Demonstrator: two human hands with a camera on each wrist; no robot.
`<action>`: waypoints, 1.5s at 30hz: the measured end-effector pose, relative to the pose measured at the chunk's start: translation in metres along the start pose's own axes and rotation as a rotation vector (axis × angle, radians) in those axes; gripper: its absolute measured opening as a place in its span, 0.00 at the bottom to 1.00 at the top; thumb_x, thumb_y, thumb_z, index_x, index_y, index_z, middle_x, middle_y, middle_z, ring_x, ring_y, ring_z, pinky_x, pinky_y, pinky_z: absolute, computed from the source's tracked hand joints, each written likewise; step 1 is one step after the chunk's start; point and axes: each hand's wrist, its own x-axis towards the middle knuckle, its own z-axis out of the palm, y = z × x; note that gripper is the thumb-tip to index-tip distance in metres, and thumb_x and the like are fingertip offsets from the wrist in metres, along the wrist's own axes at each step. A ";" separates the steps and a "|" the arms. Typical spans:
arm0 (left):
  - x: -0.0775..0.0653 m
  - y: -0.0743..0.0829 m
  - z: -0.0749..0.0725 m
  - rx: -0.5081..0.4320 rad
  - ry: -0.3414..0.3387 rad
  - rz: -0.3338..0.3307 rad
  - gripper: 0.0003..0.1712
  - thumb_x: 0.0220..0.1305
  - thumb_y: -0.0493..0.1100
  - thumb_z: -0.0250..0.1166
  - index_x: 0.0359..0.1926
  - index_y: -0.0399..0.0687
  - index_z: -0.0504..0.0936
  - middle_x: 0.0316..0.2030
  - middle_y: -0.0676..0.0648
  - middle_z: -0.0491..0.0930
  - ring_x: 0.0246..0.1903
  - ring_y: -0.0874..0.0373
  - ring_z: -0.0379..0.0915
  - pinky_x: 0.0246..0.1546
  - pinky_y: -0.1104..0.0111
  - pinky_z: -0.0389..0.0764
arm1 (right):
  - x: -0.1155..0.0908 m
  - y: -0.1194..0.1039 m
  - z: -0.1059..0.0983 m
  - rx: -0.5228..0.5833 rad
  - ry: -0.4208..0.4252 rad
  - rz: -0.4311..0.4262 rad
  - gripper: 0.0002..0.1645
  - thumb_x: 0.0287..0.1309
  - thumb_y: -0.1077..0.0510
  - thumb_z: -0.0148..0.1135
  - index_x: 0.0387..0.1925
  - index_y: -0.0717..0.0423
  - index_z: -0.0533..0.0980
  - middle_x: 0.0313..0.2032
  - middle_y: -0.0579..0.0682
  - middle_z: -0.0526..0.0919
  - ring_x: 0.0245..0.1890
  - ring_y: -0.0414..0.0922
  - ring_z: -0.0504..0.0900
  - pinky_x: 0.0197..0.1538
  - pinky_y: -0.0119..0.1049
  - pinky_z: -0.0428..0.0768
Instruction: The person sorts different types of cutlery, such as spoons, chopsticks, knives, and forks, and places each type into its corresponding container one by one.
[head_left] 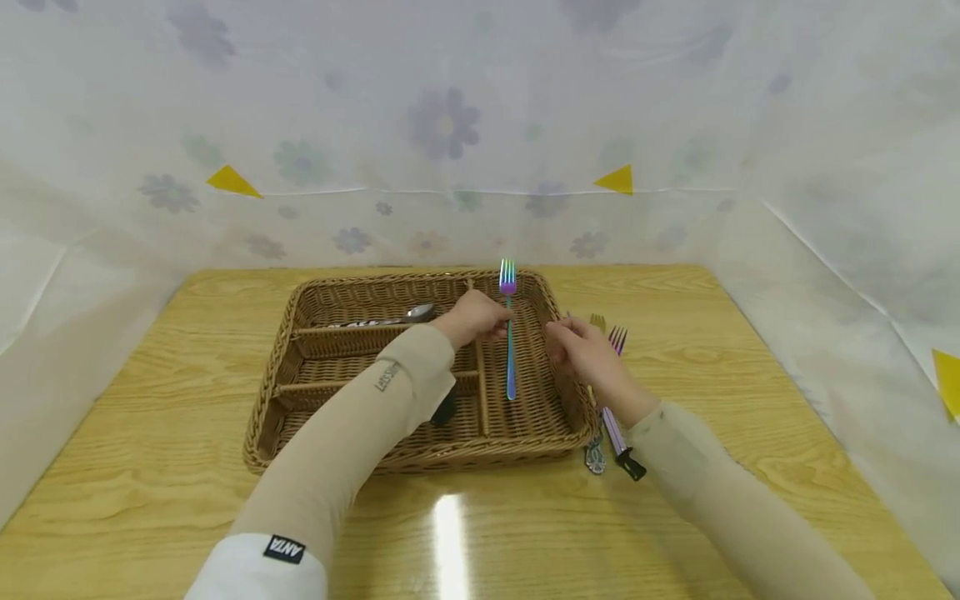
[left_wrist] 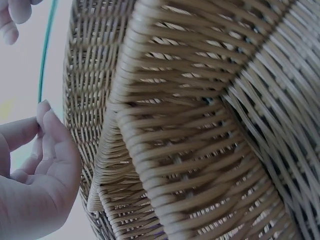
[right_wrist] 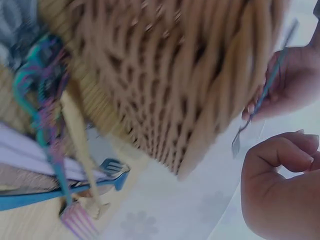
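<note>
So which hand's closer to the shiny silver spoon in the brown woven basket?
Left. The left hand is just right of the spoon, pinching a rainbow metal fork; the right hand is farther right, near the basket's right rim.

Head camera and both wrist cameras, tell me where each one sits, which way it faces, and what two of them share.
Head: on the head, facing forward and down at the wicker tray; both sleeved arms and hands show, left hand and right hand.
Left wrist: on that wrist, looking closely across the tray; the left hand fills the left side, other fingers at the top-left corner.
Right wrist: on that wrist, looking along the tray and cutlery; both hands show on the right.
Shared: both wrist views show the tray and the held fork.
</note>
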 end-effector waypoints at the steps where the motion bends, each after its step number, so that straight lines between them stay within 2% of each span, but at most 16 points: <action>1: 0.000 0.000 0.000 0.011 -0.006 -0.005 0.16 0.67 0.38 0.56 0.45 0.26 0.79 0.16 0.49 0.73 0.16 0.64 0.71 0.52 0.58 0.77 | 0.000 0.002 -0.002 0.001 0.005 0.004 0.19 0.70 0.46 0.43 0.44 0.59 0.68 0.23 0.45 0.69 0.18 0.38 0.62 0.25 0.33 0.64; 8: 0.003 -0.005 0.004 0.169 -0.057 -0.011 0.14 0.68 0.36 0.54 0.44 0.27 0.78 0.17 0.47 0.75 0.16 0.63 0.72 0.47 0.60 0.80 | -0.001 0.008 -0.015 0.044 0.003 -0.010 0.23 0.71 0.48 0.42 0.51 0.65 0.66 0.21 0.43 0.68 0.16 0.36 0.60 0.24 0.31 0.62; 11: 0.006 -0.007 0.009 0.223 -0.055 -0.030 0.16 0.68 0.36 0.53 0.51 0.27 0.74 0.16 0.48 0.74 0.13 0.63 0.71 0.44 0.62 0.81 | -0.002 0.007 -0.019 0.052 -0.001 -0.014 0.23 0.71 0.48 0.41 0.51 0.65 0.65 0.21 0.42 0.67 0.16 0.35 0.59 0.25 0.31 0.62; 17: 0.010 -0.006 0.023 0.394 -0.034 -0.056 0.22 0.66 0.31 0.51 0.60 0.28 0.67 0.12 0.48 0.70 0.09 0.63 0.68 0.25 0.69 0.81 | -0.002 0.005 -0.027 0.056 0.050 -0.033 0.21 0.71 0.48 0.41 0.48 0.62 0.67 0.19 0.40 0.67 0.14 0.34 0.60 0.23 0.30 0.62; 19: 0.012 -0.006 0.028 0.466 -0.043 -0.063 0.16 0.65 0.30 0.52 0.53 0.28 0.71 0.10 0.49 0.68 0.07 0.63 0.66 0.18 0.72 0.78 | -0.002 0.006 -0.030 0.055 0.058 -0.032 0.21 0.71 0.48 0.41 0.48 0.61 0.66 0.19 0.40 0.67 0.15 0.34 0.60 0.23 0.31 0.62; 21: 0.015 -0.008 0.032 0.531 -0.063 -0.069 0.05 0.64 0.30 0.53 0.37 0.31 0.75 0.08 0.51 0.64 0.06 0.64 0.63 0.13 0.75 0.73 | -0.002 0.006 -0.031 0.059 0.055 -0.027 0.20 0.71 0.47 0.40 0.48 0.60 0.66 0.20 0.40 0.68 0.16 0.35 0.61 0.24 0.31 0.63; 24: 0.015 -0.009 0.035 0.645 -0.098 -0.066 0.16 0.62 0.29 0.55 0.18 0.42 0.67 0.08 0.52 0.56 0.05 0.65 0.54 0.09 0.76 0.67 | -0.002 0.006 -0.032 0.062 0.052 -0.030 0.20 0.71 0.47 0.40 0.47 0.59 0.66 0.20 0.41 0.68 0.16 0.35 0.61 0.25 0.32 0.64; 25: 0.014 -0.009 0.036 0.675 -0.114 -0.065 0.18 0.62 0.29 0.55 0.17 0.43 0.64 0.10 0.52 0.55 0.05 0.65 0.52 0.09 0.76 0.65 | -0.002 0.006 -0.032 0.063 0.050 -0.030 0.20 0.71 0.47 0.40 0.47 0.59 0.66 0.20 0.41 0.68 0.16 0.35 0.61 0.25 0.32 0.64; 27: 0.010 -0.009 0.036 0.711 -0.148 -0.054 0.12 0.62 0.29 0.55 0.22 0.40 0.70 0.17 0.51 0.59 0.07 0.65 0.49 0.10 0.77 0.63 | -0.002 0.006 -0.032 0.063 0.049 -0.033 0.20 0.71 0.47 0.40 0.47 0.59 0.66 0.20 0.41 0.68 0.16 0.35 0.61 0.25 0.31 0.63; 29: 0.004 -0.008 0.036 0.704 -0.183 -0.047 0.05 0.64 0.30 0.53 0.37 0.33 0.75 0.25 0.47 0.67 0.07 0.65 0.51 0.11 0.77 0.64 | -0.003 0.006 -0.033 0.062 0.052 -0.035 0.20 0.71 0.46 0.41 0.47 0.60 0.67 0.20 0.40 0.68 0.16 0.35 0.61 0.24 0.31 0.63; 30: 0.002 -0.007 0.036 0.711 -0.204 -0.037 0.10 0.66 0.30 0.51 0.45 0.31 0.75 0.30 0.44 0.69 0.08 0.66 0.53 0.11 0.77 0.64 | -0.003 0.006 -0.034 0.061 0.057 -0.037 0.20 0.71 0.46 0.41 0.47 0.60 0.67 0.19 0.40 0.68 0.16 0.35 0.61 0.24 0.31 0.63; 32: -0.003 -0.007 0.035 0.643 -0.235 -0.040 0.21 0.68 0.32 0.49 0.60 0.29 0.66 0.40 0.39 0.72 0.09 0.65 0.58 0.13 0.77 0.67 | -0.003 0.008 -0.037 0.065 0.068 -0.039 0.20 0.71 0.47 0.42 0.47 0.60 0.67 0.18 0.40 0.68 0.15 0.35 0.61 0.23 0.31 0.63; 37: -0.008 -0.004 0.033 0.574 -0.271 -0.038 0.19 0.68 0.32 0.48 0.58 0.27 0.67 0.29 0.41 0.71 0.10 0.64 0.64 0.15 0.77 0.69 | 0.004 0.020 -0.053 0.006 0.102 -0.008 0.19 0.70 0.49 0.43 0.45 0.61 0.70 0.14 0.39 0.67 0.12 0.35 0.61 0.22 0.31 0.62; 40: -0.008 -0.004 0.030 0.566 -0.253 -0.009 0.16 0.69 0.35 0.48 0.51 0.28 0.73 0.21 0.45 0.70 0.10 0.64 0.65 0.17 0.75 0.71 | 0.012 0.036 -0.065 -0.178 0.083 0.059 0.20 0.68 0.50 0.45 0.40 0.65 0.72 0.15 0.41 0.68 0.13 0.36 0.60 0.21 0.31 0.62; 43: -0.008 -0.003 0.025 0.503 -0.213 0.012 0.18 0.70 0.38 0.48 0.49 0.27 0.76 0.22 0.42 0.77 0.11 0.63 0.69 0.24 0.71 0.79 | 0.017 0.057 -0.072 -0.420 -0.011 0.140 0.22 0.67 0.50 0.47 0.35 0.66 0.76 0.17 0.45 0.70 0.15 0.37 0.61 0.22 0.32 0.65; 45: -0.010 -0.002 0.020 0.459 -0.196 0.019 0.19 0.71 0.41 0.48 0.49 0.27 0.76 0.25 0.41 0.80 0.12 0.62 0.71 0.34 0.65 0.83 | 0.019 0.071 -0.073 -0.534 -0.087 0.179 0.24 0.66 0.48 0.49 0.26 0.63 0.76 0.16 0.44 0.70 0.15 0.37 0.61 0.22 0.31 0.65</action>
